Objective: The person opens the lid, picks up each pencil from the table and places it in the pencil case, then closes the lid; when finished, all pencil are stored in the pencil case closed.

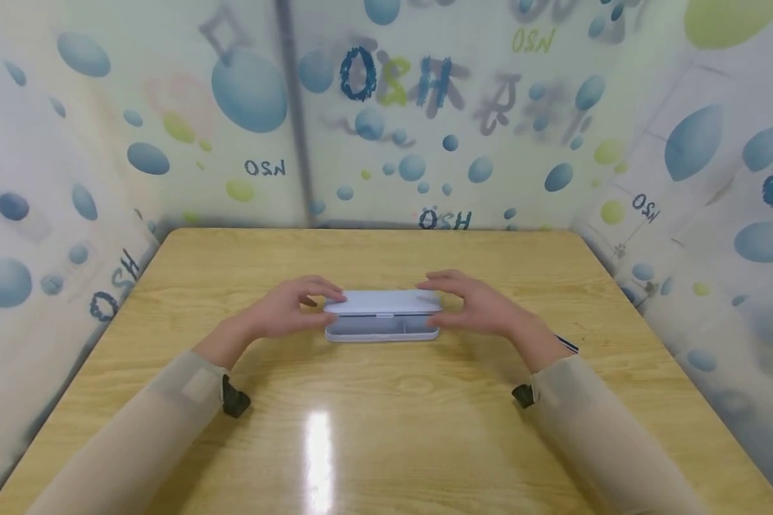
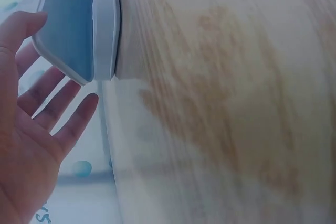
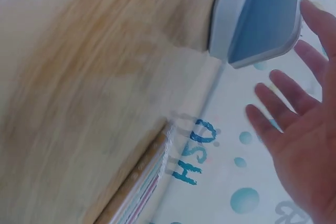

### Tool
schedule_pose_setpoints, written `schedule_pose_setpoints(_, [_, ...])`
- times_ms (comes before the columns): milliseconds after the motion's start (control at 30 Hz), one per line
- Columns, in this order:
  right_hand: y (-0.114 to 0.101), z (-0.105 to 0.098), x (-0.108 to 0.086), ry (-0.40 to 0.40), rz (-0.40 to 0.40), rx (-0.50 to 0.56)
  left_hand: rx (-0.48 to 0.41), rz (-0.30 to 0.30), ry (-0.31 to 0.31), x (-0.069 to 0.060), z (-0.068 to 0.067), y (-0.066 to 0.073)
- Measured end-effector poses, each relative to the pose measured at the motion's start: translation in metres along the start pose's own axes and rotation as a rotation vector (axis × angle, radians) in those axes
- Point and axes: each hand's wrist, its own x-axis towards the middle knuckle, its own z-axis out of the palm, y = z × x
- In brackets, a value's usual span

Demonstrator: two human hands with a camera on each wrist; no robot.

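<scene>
A white pencil case (image 1: 381, 336) with a light-blue interior sits on the wooden table, its hinged lid (image 1: 382, 302) partly raised. A divider crosses the tray inside. At the left end, my left hand (image 1: 288, 307) holds the lid, thumb at the front edge and fingers over the outer side. Opposite it, my right hand (image 1: 477, 304) holds the other end in the same way. In the wrist views, the lower fingers of the left hand (image 2: 39, 124) and the right hand (image 3: 302, 119) are spread away from the case.
Beyond my right forearm lies a narrow striped item (image 1: 567, 344), mostly hidden in the head view; the right wrist view shows it as a colourful striped bundle (image 3: 139, 190). Patterned walls (image 1: 386, 143) enclose the table (image 1: 386, 422) at the back and both sides.
</scene>
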Motion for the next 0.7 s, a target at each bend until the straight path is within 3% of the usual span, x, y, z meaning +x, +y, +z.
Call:
schedule_pose_setpoints(167, [0.001,-0.002,-0.014,0.108,-0.064,0.069,-0.005,-0.004,0.067,0.002,-0.002,0.002])
schedule_pose_setpoints(367, [0.0,-0.003,-0.023,0.156,-0.075,0.091,0.015,-0.029,0.112,0.006,-0.006,0.005])
schedule_pose_setpoints(700, [0.005,0.005,-0.022,0.063,-0.072,0.085,0.014,-0.07,0.152,0.011,-0.008,0.006])
